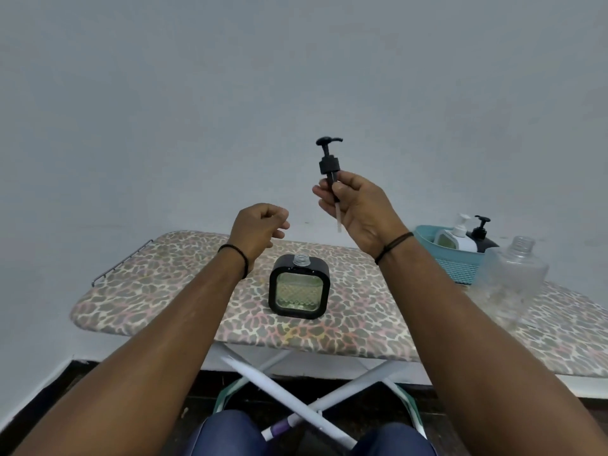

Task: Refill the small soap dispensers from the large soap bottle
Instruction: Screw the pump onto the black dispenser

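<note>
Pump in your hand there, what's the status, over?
Right hand pinches black pump, held high. Left hand curled, empty. Square dispenser open-necked on ironing board. Nothing blocking it.

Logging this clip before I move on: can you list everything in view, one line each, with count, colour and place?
square dispenser: 1, black frame, greenish liquid, uncapped, board centre
pump head: 1, black with pale tube, held above the board
basket: 1, teal, board's right
pump bottles in basket: 2, white and black
clear bottle: 1, transparent, uncapped, beside basket
ironing board: 1, leopard-print cover, white legs
left hand: 1, curled, holds nothing
right hand: 1, pinches the pump's tube
</note>
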